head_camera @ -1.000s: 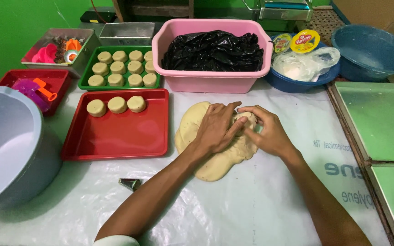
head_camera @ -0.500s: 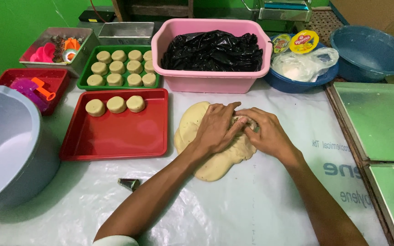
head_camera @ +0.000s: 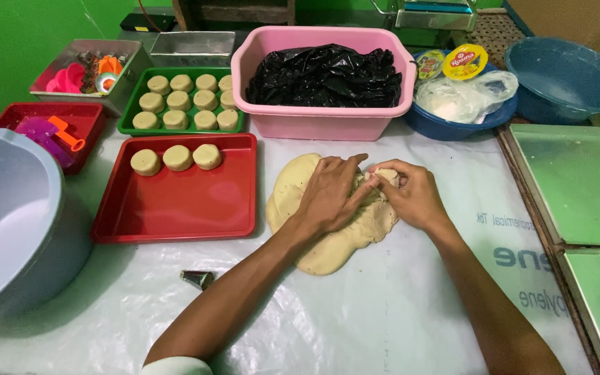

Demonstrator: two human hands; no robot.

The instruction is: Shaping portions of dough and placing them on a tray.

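Note:
A flat slab of pale dough (head_camera: 314,243) lies on the white plastic sheet in the middle of the table. My left hand (head_camera: 331,191) rests on top of it, fingers curled onto a lump of dough at the slab's far right edge. My right hand (head_camera: 407,194) pinches that same lump (head_camera: 385,176) from the other side, so both hands meet on it. To the left, a red tray (head_camera: 182,208) holds three round dough pucks (head_camera: 176,157) in a row along its far edge.
A green tray (head_camera: 130,125) of several pucks sits behind the red one. A pink tub (head_camera: 321,118) with black plastic stands at the back, blue bowls to its right, a large grey basin (head_camera: 15,222) at left, green trays at right. A small metal cone (head_camera: 197,279) lies near my left forearm.
Both hands stay on the dough's right edge; the fingers have shifted slightly while working the lump. Nothing else has moved.

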